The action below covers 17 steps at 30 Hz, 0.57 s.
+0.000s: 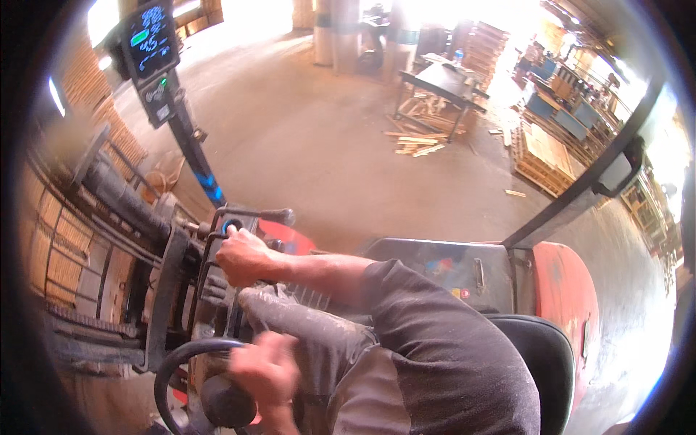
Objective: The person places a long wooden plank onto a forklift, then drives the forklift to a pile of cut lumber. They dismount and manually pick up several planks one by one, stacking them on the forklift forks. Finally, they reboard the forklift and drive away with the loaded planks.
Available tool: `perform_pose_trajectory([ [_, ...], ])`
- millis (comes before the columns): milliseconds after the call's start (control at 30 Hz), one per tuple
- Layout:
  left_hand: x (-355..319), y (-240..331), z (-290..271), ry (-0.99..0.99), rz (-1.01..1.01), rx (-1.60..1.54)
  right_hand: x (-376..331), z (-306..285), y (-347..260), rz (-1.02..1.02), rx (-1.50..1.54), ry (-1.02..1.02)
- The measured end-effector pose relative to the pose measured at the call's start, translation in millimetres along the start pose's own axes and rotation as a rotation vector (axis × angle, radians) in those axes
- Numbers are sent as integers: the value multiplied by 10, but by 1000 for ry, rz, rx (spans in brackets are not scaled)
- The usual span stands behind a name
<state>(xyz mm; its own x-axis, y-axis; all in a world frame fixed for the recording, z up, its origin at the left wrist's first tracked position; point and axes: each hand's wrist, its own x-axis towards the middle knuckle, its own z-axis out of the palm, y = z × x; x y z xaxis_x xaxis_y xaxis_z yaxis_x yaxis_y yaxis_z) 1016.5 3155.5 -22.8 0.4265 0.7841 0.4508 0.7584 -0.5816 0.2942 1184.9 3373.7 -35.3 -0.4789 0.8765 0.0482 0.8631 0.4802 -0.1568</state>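
Observation:
I am seated on a forklift-type vehicle. My right hand is closed at the control panel, with the thumb by a blue-ringed round fitting. What its fingers wrap round is hidden. Just beyond it, a black knobbed lever sticks out to the right. Lower down, my left hand is blurred by motion and curled at the rim of a black steering wheel. The wheel's dark hub shows beside that hand.
A lit display sits on a dark post at the left, near the mast. Beyond the red bodywork, a table stands over loose wood strips. Wooden pallets lie at the right.

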Motion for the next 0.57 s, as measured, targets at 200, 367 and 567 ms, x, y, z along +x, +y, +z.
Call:
perform_pose_trajectory([
  [200, 289, -1384, -1240, 612, -682, -211, 398, -145, 124, -12, 33, 71],
  [367, -1110, -769, -1755, 711, -554, -176, 352, -471, -69, 21, -58, 65],
  [567, -1880, 602, -1501, 756, -603, 2, -383, -804, -279, 36, 16, 97],
])
